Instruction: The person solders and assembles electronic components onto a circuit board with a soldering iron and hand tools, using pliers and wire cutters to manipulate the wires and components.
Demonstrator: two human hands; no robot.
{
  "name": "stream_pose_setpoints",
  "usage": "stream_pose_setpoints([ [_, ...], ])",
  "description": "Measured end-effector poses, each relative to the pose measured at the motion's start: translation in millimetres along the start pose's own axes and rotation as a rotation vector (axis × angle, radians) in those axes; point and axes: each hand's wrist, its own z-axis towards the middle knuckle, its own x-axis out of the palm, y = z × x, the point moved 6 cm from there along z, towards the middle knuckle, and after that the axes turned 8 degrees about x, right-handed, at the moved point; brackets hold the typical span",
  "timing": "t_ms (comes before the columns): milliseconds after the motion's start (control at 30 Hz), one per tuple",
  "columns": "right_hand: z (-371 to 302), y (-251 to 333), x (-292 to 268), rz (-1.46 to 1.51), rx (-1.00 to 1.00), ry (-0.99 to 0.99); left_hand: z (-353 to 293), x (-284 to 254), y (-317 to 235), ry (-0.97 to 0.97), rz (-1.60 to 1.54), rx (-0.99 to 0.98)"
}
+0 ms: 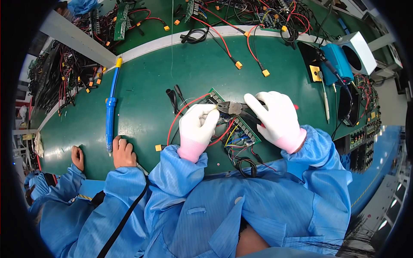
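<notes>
My right hand, in a white glove with a pink cuff, is closed around a pair of diagonal cutters with dark handles. The cutters' jaws point left and meet the fingertips of my left hand, gloved the same way. Its thumb and forefinger pinch together at the jaw tips, hiding what is between them. Below both hands, a green circuit board lies aslant on the bench. Thin coloured wires spread from it, and a red wire curves left to a yellow connector.
The green bench carries a blue desoldering pump on the left. A co-worker's bare hands rest at the near left edge. Wired boards crowd the far side. A teal soldering station stands at right, beside a white fan box.
</notes>
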Motion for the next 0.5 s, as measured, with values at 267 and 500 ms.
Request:
stream_pose_setpoints([
  [267,7,-5,-11,-0.23,-0.077,0.007,-7,13,-33,-0.054,0.601,0.542],
  [500,17,-6,-26,-0.34,-0.201,0.07,-10,17,-31,-0.059,0.804,0.541],
])
